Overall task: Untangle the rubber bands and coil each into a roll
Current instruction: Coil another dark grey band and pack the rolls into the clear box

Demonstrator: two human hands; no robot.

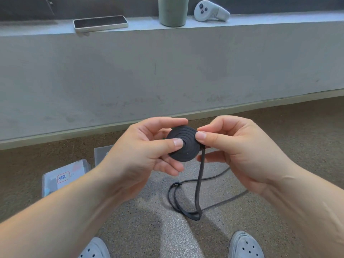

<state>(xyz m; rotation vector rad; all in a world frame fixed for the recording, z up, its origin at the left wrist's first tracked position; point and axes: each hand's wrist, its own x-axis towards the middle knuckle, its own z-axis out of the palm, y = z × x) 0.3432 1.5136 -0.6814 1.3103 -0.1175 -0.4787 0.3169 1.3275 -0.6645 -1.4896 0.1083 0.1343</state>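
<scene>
Forearms [55,211] up: my left hand [141,155] pinches flat black spiral rubber-band roll [187,152], right hand [242,153] pinches its rim; slack thumb could let it spring apart.

Even, soft daylight; faint arm shadows on the floor [186,237]. Wide-angle bending at edges. Focus fair, slight softness throughout, no glare.

One band [183,146], two hands [137,157] [243,155], perhaps two boxes [65,178] [101,155]
</scene>
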